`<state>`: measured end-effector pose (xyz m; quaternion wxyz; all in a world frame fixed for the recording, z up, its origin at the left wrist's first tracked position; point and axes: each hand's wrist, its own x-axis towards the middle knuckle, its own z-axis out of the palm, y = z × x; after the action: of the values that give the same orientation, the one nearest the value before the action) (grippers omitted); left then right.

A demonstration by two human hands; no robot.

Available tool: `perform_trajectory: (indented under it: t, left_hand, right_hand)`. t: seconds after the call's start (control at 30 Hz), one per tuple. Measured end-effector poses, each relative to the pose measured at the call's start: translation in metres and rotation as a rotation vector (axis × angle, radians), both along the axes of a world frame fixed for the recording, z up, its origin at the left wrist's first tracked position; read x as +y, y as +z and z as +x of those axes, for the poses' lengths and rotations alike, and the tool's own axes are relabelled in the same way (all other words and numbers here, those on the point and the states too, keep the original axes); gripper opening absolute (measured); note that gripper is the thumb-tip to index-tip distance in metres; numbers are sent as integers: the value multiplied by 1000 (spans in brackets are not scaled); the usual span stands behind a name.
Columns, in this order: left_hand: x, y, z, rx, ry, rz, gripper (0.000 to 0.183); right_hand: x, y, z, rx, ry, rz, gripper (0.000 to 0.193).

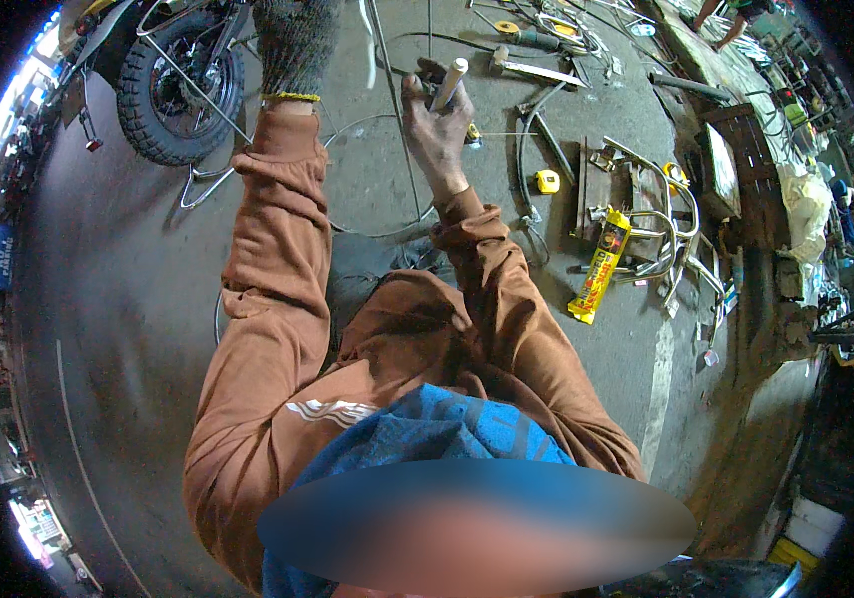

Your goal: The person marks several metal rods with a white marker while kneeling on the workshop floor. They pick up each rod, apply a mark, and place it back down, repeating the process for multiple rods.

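Note:
My left hand (292, 50) wears a dark knitted glove with a yellow cuff and reaches to the upper edge, where its fingers are hidden. My bare right hand (439, 125) is soiled and closed around a short pale stick (450, 82) that points up and away. Just left of that hand runs a thin grey rod or cable (397, 110). To its right lie a hammer (537, 70), a yellow tape measure (547, 181) and a dark curved metal bar (525, 145).
A motorcycle wheel (183, 88) stands at the upper left. Bent shiny tubes (681, 221) and a yellow packet (601, 267) lie at the right, beside a rusty metal piece (591, 189). Coiled cables (571, 30) are farther back. Another person's legs (726, 30) show at the upper right.

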<state>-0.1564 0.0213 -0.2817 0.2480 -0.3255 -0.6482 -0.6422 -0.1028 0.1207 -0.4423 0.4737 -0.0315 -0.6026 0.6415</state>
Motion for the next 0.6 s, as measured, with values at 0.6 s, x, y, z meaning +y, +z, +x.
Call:
perform_trajectory:
  t: [0.6]
  left_hand:
    - [5, -3, -6, 16, -37, 86, 12]
  right_hand:
    - [18, 89, -28, -164, 296, 209, 21]
